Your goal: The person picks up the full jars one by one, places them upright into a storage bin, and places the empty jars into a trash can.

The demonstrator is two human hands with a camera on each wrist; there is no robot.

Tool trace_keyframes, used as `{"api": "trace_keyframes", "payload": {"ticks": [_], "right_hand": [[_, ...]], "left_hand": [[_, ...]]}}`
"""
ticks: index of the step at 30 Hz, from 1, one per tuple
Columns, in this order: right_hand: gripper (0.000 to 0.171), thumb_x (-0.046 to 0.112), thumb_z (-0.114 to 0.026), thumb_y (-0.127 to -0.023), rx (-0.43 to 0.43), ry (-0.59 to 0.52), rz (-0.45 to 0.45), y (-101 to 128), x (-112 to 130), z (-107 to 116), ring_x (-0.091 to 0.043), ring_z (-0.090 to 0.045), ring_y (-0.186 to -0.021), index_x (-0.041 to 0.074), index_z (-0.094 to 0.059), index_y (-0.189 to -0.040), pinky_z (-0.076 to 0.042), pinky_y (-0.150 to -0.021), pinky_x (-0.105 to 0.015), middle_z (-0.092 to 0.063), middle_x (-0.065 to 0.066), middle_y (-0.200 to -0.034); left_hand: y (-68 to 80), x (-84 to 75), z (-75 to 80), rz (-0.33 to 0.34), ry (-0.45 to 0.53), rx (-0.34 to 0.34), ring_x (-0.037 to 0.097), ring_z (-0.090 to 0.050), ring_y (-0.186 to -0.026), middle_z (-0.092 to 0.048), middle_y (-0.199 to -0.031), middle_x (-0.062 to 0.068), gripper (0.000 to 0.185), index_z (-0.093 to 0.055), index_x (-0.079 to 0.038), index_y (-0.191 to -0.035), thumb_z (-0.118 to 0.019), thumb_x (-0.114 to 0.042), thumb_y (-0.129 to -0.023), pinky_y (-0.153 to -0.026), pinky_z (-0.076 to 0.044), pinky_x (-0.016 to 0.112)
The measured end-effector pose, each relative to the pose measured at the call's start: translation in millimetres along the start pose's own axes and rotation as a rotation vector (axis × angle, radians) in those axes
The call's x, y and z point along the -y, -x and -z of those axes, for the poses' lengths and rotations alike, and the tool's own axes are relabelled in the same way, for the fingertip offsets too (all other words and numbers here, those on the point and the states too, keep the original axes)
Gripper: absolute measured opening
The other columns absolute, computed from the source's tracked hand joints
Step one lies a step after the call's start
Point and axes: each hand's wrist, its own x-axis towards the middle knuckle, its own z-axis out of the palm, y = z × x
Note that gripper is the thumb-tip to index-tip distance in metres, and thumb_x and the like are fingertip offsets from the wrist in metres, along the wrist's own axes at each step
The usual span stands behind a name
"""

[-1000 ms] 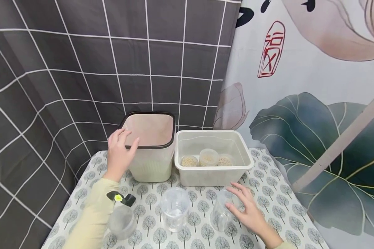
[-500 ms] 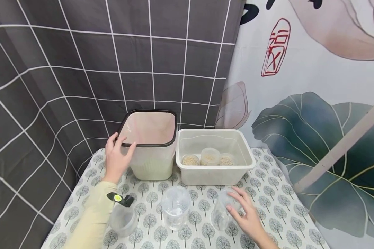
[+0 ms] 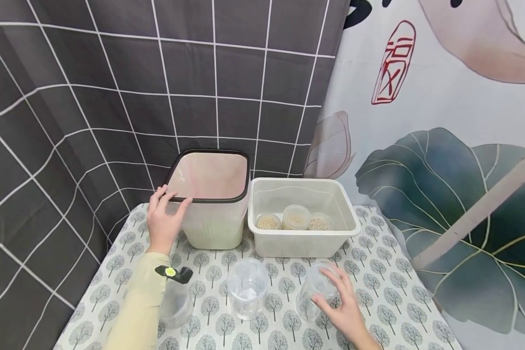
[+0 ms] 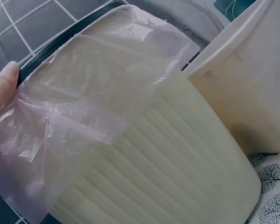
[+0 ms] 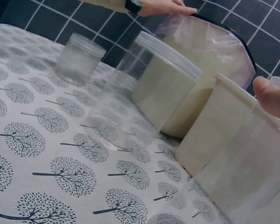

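Note:
In the head view my left hand [image 3: 162,223] is at the near left corner of a trash bin [image 3: 214,228] with a black rim and a pinkish plastic liner [image 4: 88,84] folded over it. Its thumb touches the rim, and its other fingers lie spread along the left side. My right hand [image 3: 341,304] is at a clear jar [image 3: 308,306], thumb and fingers spread around its upper part; firm contact cannot be made out. A second clear jar [image 3: 247,291] stands at the middle front. Partly behind my left sleeve is a shorter clear jar [image 3: 175,308].
To the right of the bin stands a white rectangular tub [image 3: 302,245] with three small containers [image 3: 296,218] of pale beads or beans inside. A tree-patterned cloth [image 3: 227,325] covers the table. A dark gridded curtain [image 3: 192,73] hangs behind, beside a lotus-print curtain [image 3: 402,160].
My left hand has come down from above the bin's corner to its rim. My right hand has moved slightly left, closer around the right jar. The head view has shifted a little.

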Motion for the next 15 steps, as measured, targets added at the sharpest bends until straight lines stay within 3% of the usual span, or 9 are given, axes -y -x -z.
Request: {"api": "trace_keyframes", "payload": {"ticks": [4,7,10,15], "right_hand": [[0.064,-0.003,-0.081,-0.063,-0.028,0.031,-0.020,1.8,2.0,-4.9,-0.024,-0.040,-0.120,0.000,-0.055,-0.121,-0.039,-0.089,-0.059,-0.044,-0.024,-0.127],[0.064,-0.003,-0.081,-0.063,-0.046,0.038,-0.030,2.8,3.9,-9.4,-0.021,-0.041,-0.118,-0.001,-0.055,-0.122,-0.039,-0.096,-0.038,-0.045,-0.024,-0.127],[0.063,-0.005,-0.080,-0.063,-0.074,0.012,-0.018,1.7,5.6,-10.6,-0.013,-0.044,-0.114,-0.003,-0.055,-0.121,-0.035,-0.094,-0.015,-0.046,-0.024,-0.126],[0.064,-0.015,-0.076,-0.058,-0.158,-0.088,0.101,-8.0,5.7,-5.6,-0.013,-0.047,-0.113,-0.010,-0.054,-0.118,-0.036,-0.097,-0.015,-0.047,-0.031,-0.119]], "left_hand": [[0.6,2.6,2.4,0.000,-0.007,-0.008,0.032,-0.043,-0.125,-0.054,-0.126,0.016,0.037,-0.067,0.000,-0.099,-0.082,-0.020,-0.071,-0.106,-0.032,0.039],[1.8,3.8,4.4,-0.004,-0.016,-0.017,0.032,-0.044,-0.125,-0.054,-0.126,0.016,0.036,-0.067,0.001,-0.098,-0.082,-0.019,-0.070,-0.106,-0.032,0.040],[3.0,3.2,4.4,-0.012,-0.005,-0.034,0.031,-0.044,-0.124,-0.055,-0.124,0.017,0.035,-0.068,0.001,-0.096,-0.083,-0.016,-0.069,-0.105,-0.032,0.041],[2.3,1.0,-1.9,-0.040,0.033,-0.078,0.031,-0.047,-0.122,-0.057,-0.123,0.017,0.034,-0.068,0.001,-0.093,-0.084,-0.015,-0.068,-0.105,-0.033,0.039]]}}
